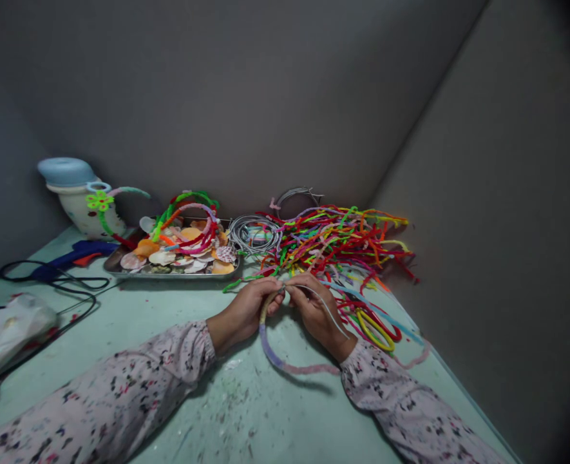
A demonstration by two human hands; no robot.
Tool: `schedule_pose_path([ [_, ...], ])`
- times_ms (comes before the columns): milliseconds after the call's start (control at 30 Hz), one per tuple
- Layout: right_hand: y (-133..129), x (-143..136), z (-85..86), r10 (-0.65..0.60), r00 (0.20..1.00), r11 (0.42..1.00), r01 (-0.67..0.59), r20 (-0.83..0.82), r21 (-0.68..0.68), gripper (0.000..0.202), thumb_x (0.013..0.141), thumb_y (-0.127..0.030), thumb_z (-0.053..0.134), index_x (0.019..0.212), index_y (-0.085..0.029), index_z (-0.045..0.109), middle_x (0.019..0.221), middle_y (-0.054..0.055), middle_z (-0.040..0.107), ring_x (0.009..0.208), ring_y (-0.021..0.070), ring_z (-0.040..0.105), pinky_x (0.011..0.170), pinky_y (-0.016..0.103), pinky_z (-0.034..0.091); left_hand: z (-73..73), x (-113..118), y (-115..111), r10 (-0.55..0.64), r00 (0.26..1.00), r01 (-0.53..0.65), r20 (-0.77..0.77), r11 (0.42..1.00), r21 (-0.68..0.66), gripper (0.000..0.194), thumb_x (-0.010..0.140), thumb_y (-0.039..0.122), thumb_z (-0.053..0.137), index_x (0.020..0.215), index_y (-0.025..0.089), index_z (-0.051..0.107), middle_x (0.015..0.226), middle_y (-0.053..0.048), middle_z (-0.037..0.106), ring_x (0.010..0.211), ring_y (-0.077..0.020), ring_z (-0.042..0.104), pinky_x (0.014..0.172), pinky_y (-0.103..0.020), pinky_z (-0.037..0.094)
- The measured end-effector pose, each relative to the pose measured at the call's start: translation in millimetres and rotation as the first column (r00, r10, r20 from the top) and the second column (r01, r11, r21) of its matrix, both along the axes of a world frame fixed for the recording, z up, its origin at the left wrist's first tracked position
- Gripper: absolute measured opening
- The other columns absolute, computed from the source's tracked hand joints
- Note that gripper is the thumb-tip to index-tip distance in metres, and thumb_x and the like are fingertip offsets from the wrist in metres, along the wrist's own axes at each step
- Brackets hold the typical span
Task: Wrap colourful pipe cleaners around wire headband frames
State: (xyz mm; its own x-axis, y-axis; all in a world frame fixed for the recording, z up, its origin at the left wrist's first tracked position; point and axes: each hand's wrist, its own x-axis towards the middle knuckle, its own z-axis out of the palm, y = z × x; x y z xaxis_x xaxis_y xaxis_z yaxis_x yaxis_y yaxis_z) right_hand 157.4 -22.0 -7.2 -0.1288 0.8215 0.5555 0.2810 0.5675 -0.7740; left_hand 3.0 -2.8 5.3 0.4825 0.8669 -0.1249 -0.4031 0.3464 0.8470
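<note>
Close together above the table, my left hand (248, 310) and my right hand (317, 316) are both closed in a pinch. Between my left fingers is a wire wrapped in fuzzy pipe cleaner (269, 351), yellow, then purple, then pink, curving down and to the right. My right fingertips pinch it almost at the same spot, where a bare pale wire (332, 312) emerges and arcs over the back of my right hand. A light blue pipe cleaner (386, 316) with a pink end stretches to the right from behind that hand; whether my fingers hold it is hidden.
Behind my hands lie a heap of colourful pipe cleaners (333, 238) and a coil of grey wire (236, 235). A metal tray (178, 276) holds shells and wrapped rings. Leftward are a blue-lidded container (89, 209), blue-handled tool (67, 258), black cord (94, 303) and plastic bag (21, 332).
</note>
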Motion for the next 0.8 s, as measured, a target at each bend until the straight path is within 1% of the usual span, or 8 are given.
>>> schedule_pose_path([
  [100, -0.8, -0.1, -0.2, 0.013, 1.000, 1.000, -0.013, 0.000, 0.013, 0.012, 0.091, -0.025, 0.058, 0.097, -0.024, 0.069, 0.083, 0.001, 0.061, 0.064, 0.0126, 0.056, 0.063, 0.027, 0.047, -0.1, -0.2, 0.7, -0.017, 0.999, 0.019, 0.027, 0.998, -0.054, 0.017, 0.072, 0.017, 0.058, 0.056, 0.011, 0.056, 0.048, 0.002, 0.046, 0.039, -0.0050, 0.040, 0.039, -0.016, 0.029],
  [167, -0.9, 0.2, -0.6, 0.017, 1.000, 1.000, -0.017, 0.009, 0.024, 0.012, 0.091, -0.025, 0.058, 0.097, -0.025, 0.068, 0.084, 0.001, 0.061, 0.066, 0.0132, 0.057, 0.065, 0.028, 0.048, 1.0, -0.2, 1.0, -0.022, 0.999, 0.027, 0.048, 0.994, -0.107, 0.016, 0.071, 0.016, 0.058, 0.056, 0.011, 0.055, 0.048, 0.002, 0.045, 0.038, -0.0047, 0.039, 0.038, -0.016, 0.029],
  [267, -0.2, 1.3, -2.1, 0.020, 0.999, 0.999, -0.021, 0.025, 0.045, 0.011, 0.091, -0.024, 0.058, 0.096, -0.024, 0.068, 0.087, 0.002, 0.063, 0.075, 0.0154, 0.059, 0.071, 0.030, 0.049, 3.4, -0.5, 1.1, -0.031, 0.996, 0.045, 0.079, 0.983, -0.180, 0.013, 0.070, 0.013, 0.057, 0.058, 0.010, 0.056, 0.050, 0.001, 0.047, 0.038, -0.0041, 0.038, 0.037, -0.015, 0.028],
  [400, 1.0, 2.4, -4.2, 0.022, 0.999, 0.998, -0.024, 0.033, 0.065, 0.010, 0.091, -0.024, 0.058, 0.096, -0.024, 0.067, 0.092, 0.004, 0.065, 0.084, 0.0174, 0.061, 0.077, 0.032, 0.049, 5.4, -0.8, 0.4, -0.053, 0.993, 0.076, 0.103, 0.970, -0.232, 0.011, 0.069, 0.010, 0.056, 0.059, 0.009, 0.055, 0.051, 0.001, 0.047, 0.037, -0.0038, 0.038, 0.036, -0.015, 0.027],
  [500, 1.2, 2.1, -3.5, 0.014, 0.999, 0.998, -0.016, 0.030, 0.068, 0.010, 0.091, -0.024, 0.058, 0.095, -0.024, 0.067, 0.091, 0.003, 0.066, 0.084, 0.0170, 0.061, 0.078, 0.032, 0.049, 5.9, -0.1, -0.5, -0.059, 0.991, 0.088, 0.121, 0.967, -0.241, 0.014, 0.073, 0.012, 0.053, 0.060, 0.009, 0.056, 0.050, 0.000, 0.048, 0.036, -0.0044, 0.039, 0.036, -0.015, 0.029],
  [600, 1.3, 1.1, -1.8, -0.004, 1.000, 0.998, 0.003, 0.012, 0.068, 0.010, 0.090, -0.024, 0.059, 0.093, -0.024, 0.068, 0.088, 0.002, 0.066, 0.083, 0.0162, 0.061, 0.077, 0.030, 0.049, 4.8, 1.3, -0.9, -0.065, 0.990, 0.093, 0.128, 0.969, -0.230, 0.020, 0.080, 0.017, 0.050, 0.064, 0.009, 0.059, 0.052, -0.001, 0.051, 0.037, -0.0057, 0.043, 0.037, -0.017, 0.032],
  [700, 2.0, 0.1, -1.8, -0.028, 0.999, 0.999, 0.030, -0.037, 0.044, 0.009, 0.090, -0.025, 0.059, 0.092, -0.024, 0.068, 0.085, 0.001, 0.065, 0.078, 0.0151, 0.060, 0.072, 0.028, 0.049, 2.8, 1.9, -0.7, -0.071, 0.988, 0.098, 0.137, 0.973, -0.208, 0.023, 0.084, 0.021, 0.049, 0.068, 0.008, 0.061, 0.055, -0.003, 0.054, 0.038, -0.0067, 0.045, 0.039, -0.018, 0.034],
  [800, 2.7, -0.4, -2.7, -0.043, 0.998, 0.999, 0.044, -0.055, 0.016, 0.009, 0.089, -0.026, 0.059, 0.092, -0.024, 0.068, 0.084, 0.001, 0.064, 0.075, 0.0148, 0.060, 0.069, 0.028, 0.049, 1.9, 1.8, -0.3, -0.078, 0.987, 0.105, 0.138, 0.974, -0.200, 0.025, 0.084, 0.021, 0.049, 0.068, 0.008, 0.061, 0.054, -0.002, 0.053, 0.038, -0.0066, 0.044, 0.038, -0.018, 0.033],
])
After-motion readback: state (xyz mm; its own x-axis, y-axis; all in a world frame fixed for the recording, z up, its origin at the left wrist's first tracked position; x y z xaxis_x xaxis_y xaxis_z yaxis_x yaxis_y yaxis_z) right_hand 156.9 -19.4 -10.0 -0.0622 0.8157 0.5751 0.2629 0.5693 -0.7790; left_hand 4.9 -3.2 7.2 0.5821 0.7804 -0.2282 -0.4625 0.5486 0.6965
